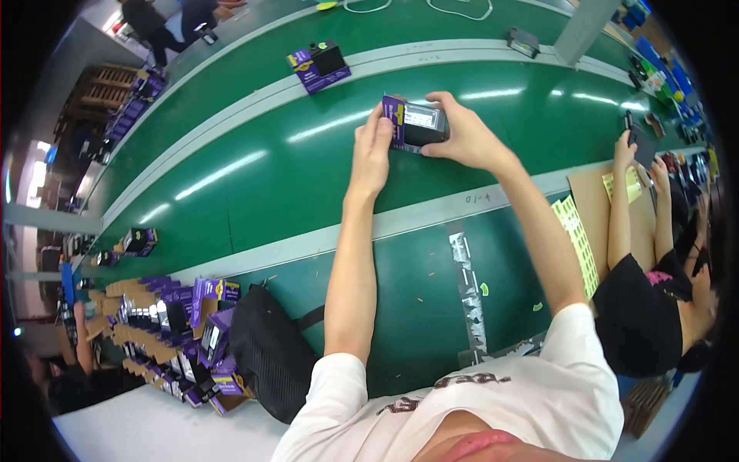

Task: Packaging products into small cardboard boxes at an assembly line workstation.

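Note:
Over the green belt (308, 165), both my hands hold one item between them. On its left is a purple and yellow carton panel (395, 123), with the fingers of my left hand (372, 150) closed round its edge. Against that panel sits a black boxy device (424, 132) with a white label on top; its kind I cannot make out. My right hand (469, 137) clasps the device's right end, thumb on the near side and fingers on the far side. The device's underside is hidden.
Across the belt, a purple carton with a black device (322, 68) stands on the rail. Many purple cartons (181, 323) pile up at lower left beside a black bag (269, 346). A yellow label sheet (577, 246) lies right, near a co-worker's hands (625, 150). A post (589, 31) rises far right.

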### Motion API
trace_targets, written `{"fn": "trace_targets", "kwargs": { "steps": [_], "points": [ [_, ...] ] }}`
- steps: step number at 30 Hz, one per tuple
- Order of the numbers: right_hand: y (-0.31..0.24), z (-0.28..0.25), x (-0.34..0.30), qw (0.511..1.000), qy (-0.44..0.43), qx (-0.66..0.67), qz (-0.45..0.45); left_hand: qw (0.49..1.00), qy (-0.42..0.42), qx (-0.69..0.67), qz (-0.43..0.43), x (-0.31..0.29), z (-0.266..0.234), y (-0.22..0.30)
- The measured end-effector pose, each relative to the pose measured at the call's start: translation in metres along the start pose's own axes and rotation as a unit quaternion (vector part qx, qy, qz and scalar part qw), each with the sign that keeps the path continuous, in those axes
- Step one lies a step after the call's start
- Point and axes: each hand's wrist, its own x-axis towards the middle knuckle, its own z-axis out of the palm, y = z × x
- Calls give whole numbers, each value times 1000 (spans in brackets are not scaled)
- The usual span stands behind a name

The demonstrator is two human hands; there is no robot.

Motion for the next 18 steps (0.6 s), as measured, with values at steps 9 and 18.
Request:
{"fn": "trace_targets", "kwargs": {
  "steps": [9,18],
  "points": [
    [-4,67,-36,969,186,150,64,997,28,-29,61,2,-5,-10],
    [-18,70,-45,967,201,153,-29,963,156,81,205,-11,-19,-5]
  ]
}}
